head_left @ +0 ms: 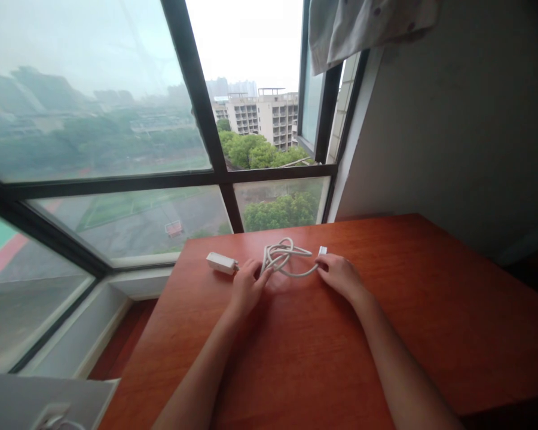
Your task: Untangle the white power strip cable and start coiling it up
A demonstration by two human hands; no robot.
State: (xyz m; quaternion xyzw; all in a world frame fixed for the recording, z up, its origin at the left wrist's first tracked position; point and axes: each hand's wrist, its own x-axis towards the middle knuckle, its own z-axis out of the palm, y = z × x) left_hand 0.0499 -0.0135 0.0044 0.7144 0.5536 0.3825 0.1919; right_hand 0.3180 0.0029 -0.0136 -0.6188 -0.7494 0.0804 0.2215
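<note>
Cable (pixel 281 257), pale and loosely looped, lies at twelve o'clock on the table (pixel 291 364). My left hand (pixel 251 285) has a narrow grip on it at the loops' seven o'clock; the white adapter (pixel 221 263) rests at that hand's ten o'clock. My right hand (pixel 341 276) pinches the cable beside its plug (pixel 323 251), at three o'clock.

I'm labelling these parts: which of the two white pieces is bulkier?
The white block beside the left hand; the other, the small connector at the right hand, is clearly shorter and slimmer.
</note>
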